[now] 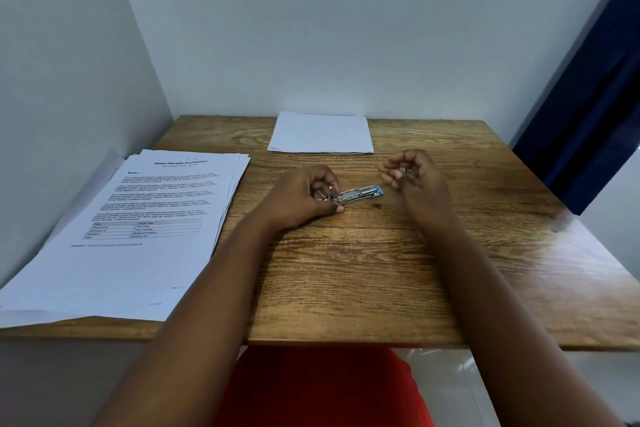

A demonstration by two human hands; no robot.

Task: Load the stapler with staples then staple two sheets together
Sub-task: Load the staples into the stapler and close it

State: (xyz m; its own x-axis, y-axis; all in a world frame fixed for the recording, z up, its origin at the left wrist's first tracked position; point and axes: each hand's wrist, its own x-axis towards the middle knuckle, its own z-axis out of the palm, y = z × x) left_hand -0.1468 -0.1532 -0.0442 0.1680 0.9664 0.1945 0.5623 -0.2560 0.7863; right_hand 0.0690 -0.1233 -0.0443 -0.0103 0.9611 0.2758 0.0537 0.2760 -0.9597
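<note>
we are sitting at a wooden table set into a pale corner, with a thick stack of printed sheets lying on its left part, fanned a little at the far edge and hanging slightly past the near edge, and a smaller pile of blank sheets resting at the far middle against the wall. a dark blue curtain is hanging at the right. both piles are lying well apart from where we are working, and the wood between our forearms is showing only its grain. the stapler is lying on the table near the middle, its long axis running left to right and tilting slightly away from us toward the right, with its blue tip pointing right. our left hand is curling round the stapler's left end, thumb and fingers pinching the metal there, so the body is sticking out to the right of the grip and its rear end is hiding under our fingers. our right hand is hovering just beyond the blue tip, apart from it, fingers curled inward toward the thumb; something small and pale is showing between them, too blurred for us to name.
</note>
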